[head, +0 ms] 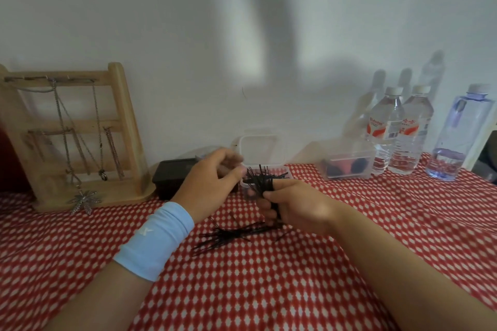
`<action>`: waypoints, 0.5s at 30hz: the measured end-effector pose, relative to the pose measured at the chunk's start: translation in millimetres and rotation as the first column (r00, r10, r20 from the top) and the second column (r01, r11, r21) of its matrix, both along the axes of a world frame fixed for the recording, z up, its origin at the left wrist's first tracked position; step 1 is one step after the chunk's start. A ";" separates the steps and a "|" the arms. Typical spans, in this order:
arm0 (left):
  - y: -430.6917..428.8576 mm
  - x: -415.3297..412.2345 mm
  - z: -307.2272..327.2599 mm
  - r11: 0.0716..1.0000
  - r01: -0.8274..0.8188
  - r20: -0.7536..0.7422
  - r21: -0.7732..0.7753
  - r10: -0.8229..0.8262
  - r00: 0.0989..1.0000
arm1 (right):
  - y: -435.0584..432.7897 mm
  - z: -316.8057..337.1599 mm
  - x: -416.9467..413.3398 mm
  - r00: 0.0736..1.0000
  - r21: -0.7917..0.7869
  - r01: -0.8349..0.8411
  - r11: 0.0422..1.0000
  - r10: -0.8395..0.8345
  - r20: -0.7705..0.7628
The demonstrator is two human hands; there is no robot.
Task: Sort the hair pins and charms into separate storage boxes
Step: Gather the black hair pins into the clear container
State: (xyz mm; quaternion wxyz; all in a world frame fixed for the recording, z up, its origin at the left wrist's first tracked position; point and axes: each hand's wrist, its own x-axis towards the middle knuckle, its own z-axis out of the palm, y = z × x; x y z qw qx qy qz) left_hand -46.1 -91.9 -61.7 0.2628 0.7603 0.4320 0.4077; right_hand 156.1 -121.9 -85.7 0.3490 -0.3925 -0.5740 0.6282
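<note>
My right hand [293, 203] grips a bundle of black hair pins [262, 177], their tips fanning upward in front of a small clear storage box [265, 169] whose lid stands open behind it. My left hand [212, 183], with a light blue wristband, has its fingertips at the top of the bundle, pinching pins there. A loose pile of black hair pins [228, 235] lies on the red-and-white cloth just below both hands. A second clear box [348, 164] with dark and pink items sits to the right. No charms are plainly visible.
A wooden jewellery stand [78, 140] hung with chains and a leaf pendant stands at the left. A black box [172, 174] lies beside it. Two water bottles [398, 129] and a purple-tinted bottle [460, 134] line the wall at the right.
</note>
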 end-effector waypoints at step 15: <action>-13.5 8.3 7.0 0.979 0.203 -0.041 -0.011 -0.204 0.978 | -6.2 2.3 -3.4 0.984 -0.009 -0.129 0.992 0.127 -0.124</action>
